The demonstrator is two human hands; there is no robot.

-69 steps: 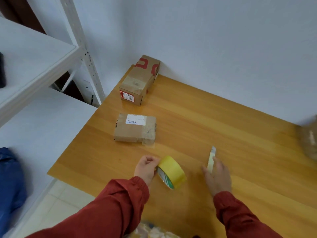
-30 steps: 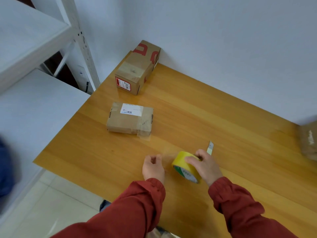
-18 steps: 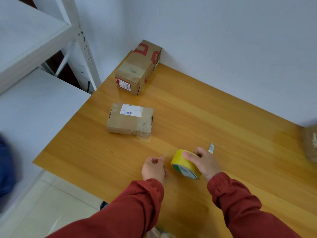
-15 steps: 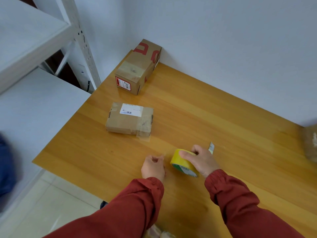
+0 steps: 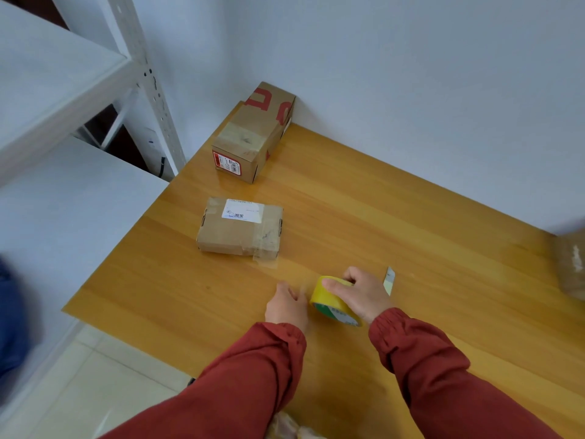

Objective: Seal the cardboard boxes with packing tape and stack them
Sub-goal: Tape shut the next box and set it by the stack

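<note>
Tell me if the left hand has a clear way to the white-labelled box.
Probably yes: nothing stands on the table between the left hand and the white-labelled box; the tape roll is off that line, in the right hand.

The wooden table (image 5: 411,223) carries a flat labelled box (image 5: 240,229) beyond the left hand (image 5: 286,304), and a red-printed box (image 5: 253,134) farther beyond. A small blade (image 5: 389,280) lies just right of the right hand (image 5: 361,294), which grips the yellow tape roll (image 5: 329,301). A blurred box (image 5: 569,264) sits far right.

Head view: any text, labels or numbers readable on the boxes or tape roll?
White label on flat box: too small to read.
Big red marks on far box: cut off, no readable word.
Red-edged end label on far box: blurred.
Green-white print on tape roll: blurred.
</note>
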